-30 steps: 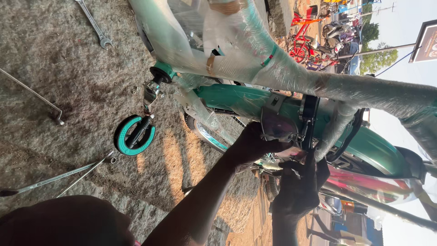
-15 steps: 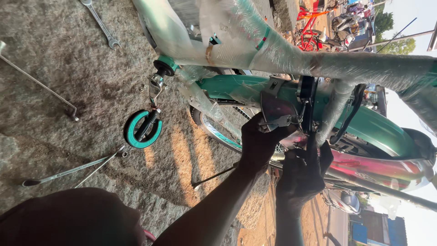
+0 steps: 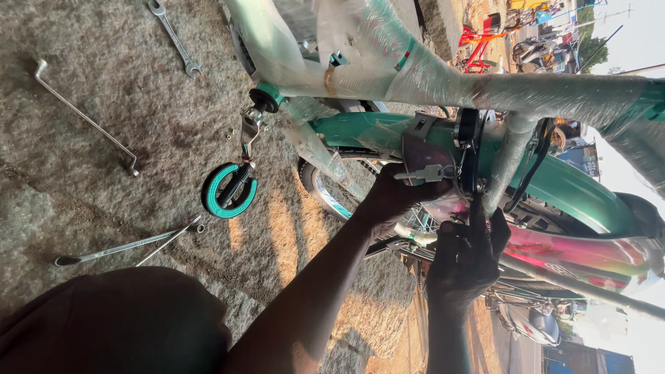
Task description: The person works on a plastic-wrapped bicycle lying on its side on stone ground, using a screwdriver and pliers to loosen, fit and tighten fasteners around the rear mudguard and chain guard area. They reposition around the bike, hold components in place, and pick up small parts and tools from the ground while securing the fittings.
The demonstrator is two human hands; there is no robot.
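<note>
A teal bicycle (image 3: 554, 180) with its frame tubes wrapped in clear plastic fills the right of the view. My left hand (image 3: 391, 201) reaches in from the lower left, fingers curled on a grey bracket (image 3: 419, 156) with keys hanging beside the rear wheel (image 3: 332, 190). Just below and right of it, my right hand (image 3: 464, 263) is in shadow. Its fingers close on a black fitting (image 3: 474, 149) on the frame, one finger pointing up. What lies inside either palm is hidden.
A small teal training wheel (image 3: 228, 190) on a bracket rests on the rough stone ground (image 3: 104, 208). A spanner (image 3: 173, 38), a bent metal rod (image 3: 83, 118) and thin rods (image 3: 125, 246) lie about. My knee (image 3: 111, 325) is at lower left. Other bicycles stand at the far top right.
The view has shifted a little, so the bicycle and ground tools sit lower and further right. Both hands stay at the same spot by the rear wheel, the right one slightly higher.
</note>
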